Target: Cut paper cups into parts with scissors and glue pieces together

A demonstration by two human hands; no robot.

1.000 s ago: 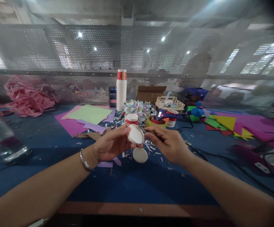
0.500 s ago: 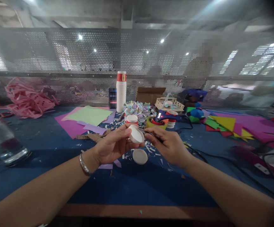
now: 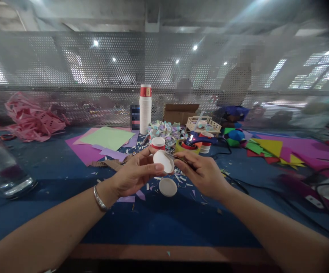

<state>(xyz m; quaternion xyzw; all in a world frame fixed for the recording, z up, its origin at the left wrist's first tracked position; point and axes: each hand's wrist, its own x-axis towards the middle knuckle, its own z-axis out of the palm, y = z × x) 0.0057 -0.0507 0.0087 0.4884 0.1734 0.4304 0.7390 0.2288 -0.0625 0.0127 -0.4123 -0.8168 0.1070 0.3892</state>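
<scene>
Dish (image 3: 166, 162), white, raised above the counter (image 3: 167, 223) | your left grip (image 3: 136, 170) pinches it tilted, apparently presenting its rim | your right grip (image 3: 201, 172) clasps a metal tool (image 3: 171, 155), likely scissors, at its right edge | pale disc (image 3: 168, 187) lies nearer.

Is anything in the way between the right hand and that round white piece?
Just the metal tool in the right hand, its tip at the upper right rim of the round white piece that the left hand holds. Nothing else visible stands between them.
</scene>
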